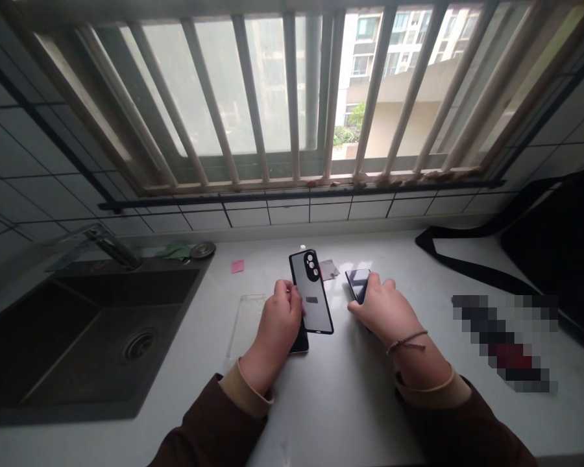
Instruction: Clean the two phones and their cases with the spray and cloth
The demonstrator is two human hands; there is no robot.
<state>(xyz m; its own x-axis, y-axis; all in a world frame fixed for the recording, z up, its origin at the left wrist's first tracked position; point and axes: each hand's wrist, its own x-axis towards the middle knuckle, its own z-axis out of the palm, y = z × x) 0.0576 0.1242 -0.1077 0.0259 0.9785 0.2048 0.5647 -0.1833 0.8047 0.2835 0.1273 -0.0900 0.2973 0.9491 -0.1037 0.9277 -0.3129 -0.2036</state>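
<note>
My left hand (279, 324) grips the edge of a phone case (316, 308) with a black frame, a greyish translucent back and a camera cutout at its top. A dark phone-like object (299, 344) lies partly hidden under that hand and the case. Fingers closed round its sides, my right hand (382, 305) holds a dark, shiny phone (358, 283) at the counter, its lower part covered by the hand. Left of my left hand, a clear case (242, 324) lies flat on the white counter (321, 402).
At the left is a dark sink (92, 337) with a faucet (111, 246); a green cloth (174, 251) lies behind it. A pink note (237, 266) and a grey scrap (329, 269) lie toward the back. A black bag (559, 240) with a strap occupies the right side.
</note>
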